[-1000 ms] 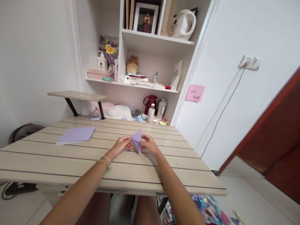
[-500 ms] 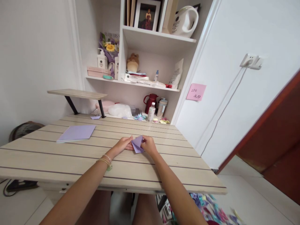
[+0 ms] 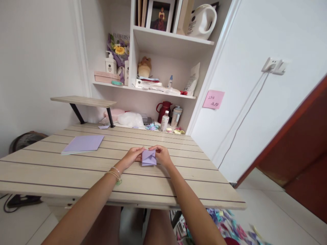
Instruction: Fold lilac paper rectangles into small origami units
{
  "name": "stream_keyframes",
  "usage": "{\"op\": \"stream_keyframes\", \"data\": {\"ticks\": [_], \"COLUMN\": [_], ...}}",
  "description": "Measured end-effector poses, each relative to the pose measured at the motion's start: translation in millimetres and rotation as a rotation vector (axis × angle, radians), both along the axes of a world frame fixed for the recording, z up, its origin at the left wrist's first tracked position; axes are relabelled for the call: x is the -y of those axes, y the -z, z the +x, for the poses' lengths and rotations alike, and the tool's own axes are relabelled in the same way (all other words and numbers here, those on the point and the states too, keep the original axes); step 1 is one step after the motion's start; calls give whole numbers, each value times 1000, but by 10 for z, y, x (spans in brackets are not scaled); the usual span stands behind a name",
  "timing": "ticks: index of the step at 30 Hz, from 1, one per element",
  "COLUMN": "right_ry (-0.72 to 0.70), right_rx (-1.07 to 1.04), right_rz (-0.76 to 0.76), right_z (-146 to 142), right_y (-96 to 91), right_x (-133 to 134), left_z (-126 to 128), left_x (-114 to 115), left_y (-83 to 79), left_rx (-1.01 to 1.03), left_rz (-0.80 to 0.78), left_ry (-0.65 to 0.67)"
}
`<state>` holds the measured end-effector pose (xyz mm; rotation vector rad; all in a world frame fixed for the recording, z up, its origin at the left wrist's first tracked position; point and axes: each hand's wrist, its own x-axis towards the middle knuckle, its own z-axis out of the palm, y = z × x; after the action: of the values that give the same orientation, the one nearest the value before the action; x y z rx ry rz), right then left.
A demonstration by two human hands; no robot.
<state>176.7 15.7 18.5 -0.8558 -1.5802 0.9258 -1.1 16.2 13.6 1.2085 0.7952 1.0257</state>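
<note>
A small folded sheet of purple origami paper (image 3: 149, 158) is between my hands, just over the middle of the desk. My left hand (image 3: 133, 155) pinches its left edge with thumb and fingers. On the other side, my right hand (image 3: 162, 155) grips the upper right edge, its fingers bent over the paper. The folded piece looks roughly square, with a slanting flap across its front. Some of the fingertips are hidden behind it. To the left on the desk lies a stack of purple paper (image 3: 83, 143).
A small raised shelf (image 3: 84, 100) stands at the desk's back left, with a folded purple piece (image 3: 104, 127) beside its leg. Behind the desk are a bottle (image 3: 165, 121), a red jug (image 3: 163, 110) and a cup (image 3: 176, 116). Colourful paper pieces (image 3: 230, 224) cover the floor at right.
The purple paper has gone from a tilted, pointed shape to a squarer, flatter one facing me. My right hand's fingers have moved up and over its top edge.
</note>
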Motion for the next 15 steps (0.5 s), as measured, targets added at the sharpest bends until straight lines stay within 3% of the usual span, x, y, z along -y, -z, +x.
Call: {"op": "stream_keyframes", "data": {"ticks": [6, 15], "right_ry": [61, 93], "right_rx": [92, 25], "right_rz": [184, 159], "right_z": [-5, -6], "right_y": [-29, -19], "right_x": [48, 12], "left_z": [-18, -10], "left_x": [-5, 10], "left_y": [18, -10], "left_rx": [10, 3], "left_rz": [-8, 6], "left_ry": [-1, 9]}}
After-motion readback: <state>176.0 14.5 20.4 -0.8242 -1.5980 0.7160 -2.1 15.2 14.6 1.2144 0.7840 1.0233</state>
